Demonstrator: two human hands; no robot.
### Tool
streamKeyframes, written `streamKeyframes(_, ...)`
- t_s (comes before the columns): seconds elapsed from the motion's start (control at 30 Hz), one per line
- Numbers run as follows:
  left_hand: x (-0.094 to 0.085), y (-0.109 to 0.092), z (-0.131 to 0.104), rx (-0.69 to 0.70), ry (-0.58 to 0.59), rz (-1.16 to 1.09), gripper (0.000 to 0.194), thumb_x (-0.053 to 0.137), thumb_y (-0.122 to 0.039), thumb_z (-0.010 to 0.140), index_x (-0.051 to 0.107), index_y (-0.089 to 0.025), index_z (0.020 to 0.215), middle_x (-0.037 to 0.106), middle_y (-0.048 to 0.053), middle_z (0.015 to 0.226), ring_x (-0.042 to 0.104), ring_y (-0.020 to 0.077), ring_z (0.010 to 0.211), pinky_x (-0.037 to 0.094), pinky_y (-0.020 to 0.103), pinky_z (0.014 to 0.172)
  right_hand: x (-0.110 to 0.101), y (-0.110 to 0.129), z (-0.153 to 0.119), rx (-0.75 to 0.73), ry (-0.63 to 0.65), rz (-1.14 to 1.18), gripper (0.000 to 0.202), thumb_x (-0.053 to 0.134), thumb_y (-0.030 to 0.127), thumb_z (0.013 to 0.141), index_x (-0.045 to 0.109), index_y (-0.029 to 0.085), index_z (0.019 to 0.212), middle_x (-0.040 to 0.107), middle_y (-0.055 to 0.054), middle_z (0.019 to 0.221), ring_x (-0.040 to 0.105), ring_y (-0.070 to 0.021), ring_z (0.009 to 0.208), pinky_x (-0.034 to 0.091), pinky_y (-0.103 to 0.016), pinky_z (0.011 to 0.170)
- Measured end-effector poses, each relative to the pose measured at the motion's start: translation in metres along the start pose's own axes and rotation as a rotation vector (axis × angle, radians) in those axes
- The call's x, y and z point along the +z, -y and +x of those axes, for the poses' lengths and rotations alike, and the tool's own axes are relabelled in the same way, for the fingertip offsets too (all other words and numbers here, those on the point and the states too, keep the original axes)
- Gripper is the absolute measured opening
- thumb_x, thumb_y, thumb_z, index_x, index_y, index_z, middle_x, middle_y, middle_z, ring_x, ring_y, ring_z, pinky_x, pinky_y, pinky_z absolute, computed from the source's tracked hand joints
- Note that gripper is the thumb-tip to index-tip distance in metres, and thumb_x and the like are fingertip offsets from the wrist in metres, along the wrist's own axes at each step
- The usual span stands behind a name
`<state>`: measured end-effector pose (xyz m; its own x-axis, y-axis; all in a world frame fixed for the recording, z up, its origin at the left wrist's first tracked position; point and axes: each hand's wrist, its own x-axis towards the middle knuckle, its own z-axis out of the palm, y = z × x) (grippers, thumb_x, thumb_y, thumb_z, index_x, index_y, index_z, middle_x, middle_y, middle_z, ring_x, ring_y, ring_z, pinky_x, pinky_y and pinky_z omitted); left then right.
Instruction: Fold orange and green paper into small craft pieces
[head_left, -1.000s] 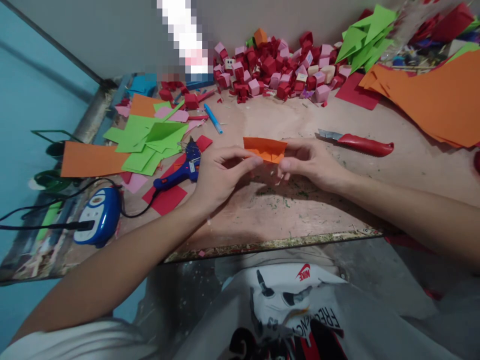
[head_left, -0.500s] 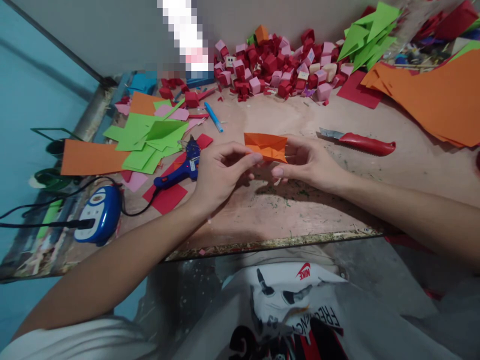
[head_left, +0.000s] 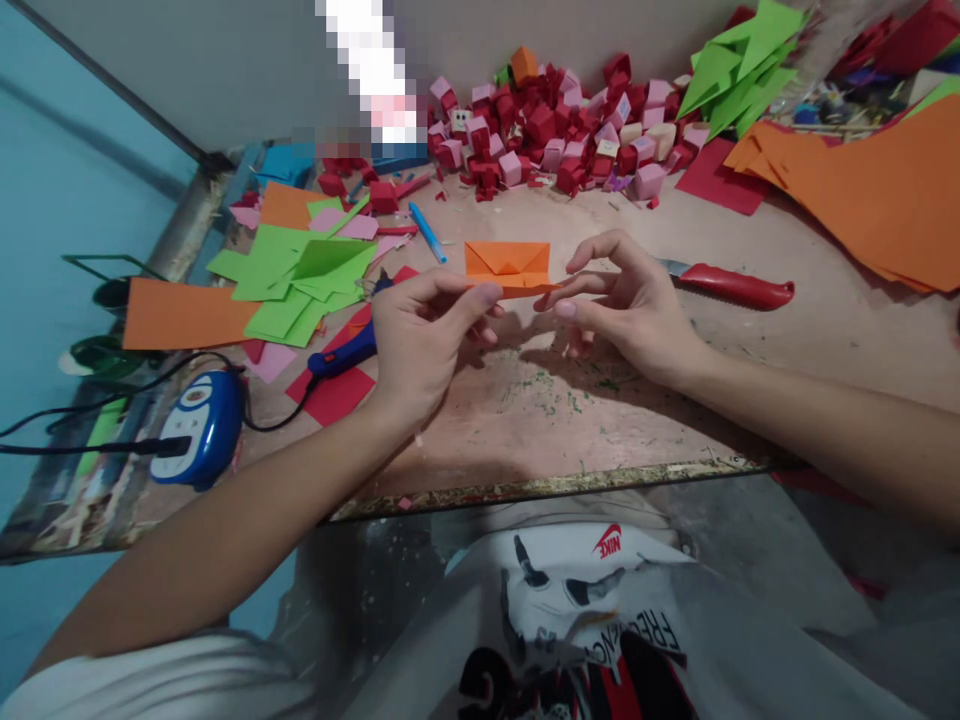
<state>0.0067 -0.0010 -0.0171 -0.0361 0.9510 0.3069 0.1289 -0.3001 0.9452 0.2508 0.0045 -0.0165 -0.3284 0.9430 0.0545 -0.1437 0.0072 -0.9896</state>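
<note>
My left hand [head_left: 424, 345] pinches the left end of a folded orange paper [head_left: 508, 260] between thumb and fingers. The paper has creased triangular flaps and a raised back panel, and it is held above the wooden table. My right hand [head_left: 634, 310] is beside the paper's right end with its fingers apart. One of its lower fingertips is close to the paper's corner; whether it touches I cannot tell. Partly hidden behind my left hand lies a blue glue gun [head_left: 345, 352]. A red-handled cutter knife [head_left: 739, 287] lies just beyond my right hand.
Many red and pink paper cubes [head_left: 540, 125] are heaped along the back. Green paper pieces [head_left: 281, 265] and a blue power socket [head_left: 206, 425] with cables are on the left. Orange sheets [head_left: 877, 200] lie at the right; a blue pen [head_left: 427, 232] lies mid-table. The table's front edge [head_left: 555, 487] is close to me.
The orange paper has shifted left and slightly up, and its back panel now stands facing me. My right hand's fingers have spread and come away from the paper's right side.
</note>
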Motion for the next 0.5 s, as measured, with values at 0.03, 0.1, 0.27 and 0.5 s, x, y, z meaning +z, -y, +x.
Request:
streamKeyframes(0.03, -0.0001, 0.0003, 0.0006, 0.017, -0.013, 0.005, 0.045, 0.097, -0.064, 0.092, 0.082, -0.023, 0.08, 0.083, 0.002, 0.078, 0.07, 0.0122, 0.053, 0.057, 0.025, 0.048, 0.001, 0.0017, -0.0006, -0.007, -0.015, -0.019, 0.052, 0.104, 0.051, 0.088, 0.065, 0.029, 0.116, 0.084, -0.002, 0.109, 0.073, -0.0147, 0.068, 0.064, -0.033, 0.065)
streamKeyframes(0.1, 0.0002, 0.0007, 0.0009, 0.032, -0.015, 0.004, 0.044, 0.096, -0.063, 0.094, 0.082, -0.023, 0.081, 0.082, 0.001, 0.079, 0.07, 0.0123, 0.053, 0.057, 0.026, 0.05, 0.0034, 0.0045, -0.0015, -0.014, -0.01, -0.037, 0.048, 0.104, 0.05, 0.087, 0.07, 0.027, 0.11, 0.084, -0.003, 0.109, 0.074, -0.0155, 0.069, 0.066, -0.035, 0.067)
streamKeyframes(0.27, 0.0006, -0.0006, -0.0008, 0.042, 0.014, 0.017, 0.042, 0.097, -0.06, 0.094, 0.081, -0.024, 0.079, 0.081, 0.0, 0.078, 0.07, 0.0124, 0.054, 0.058, 0.028, 0.054, 0.0072, 0.0042, -0.002, -0.019, 0.01, -0.012, 0.041, 0.106, 0.047, 0.085, 0.08, 0.025, 0.108, 0.085, -0.005, 0.111, 0.074, -0.0162, 0.069, 0.069, -0.039, 0.071)
streamKeyframes(0.5, 0.0012, -0.0018, -0.0015, 0.042, 0.022, -0.004, 0.044, 0.099, -0.063, 0.091, 0.082, -0.025, 0.077, 0.082, 0.0, 0.077, 0.069, 0.0125, 0.052, 0.055, 0.028, 0.049, 0.0036, -0.0012, -0.0011, -0.003, -0.023, -0.025, 0.037, 0.105, 0.052, 0.087, 0.086, 0.025, 0.102, 0.086, -0.006, 0.106, 0.077, -0.0189, 0.07, 0.066, -0.038, 0.068)
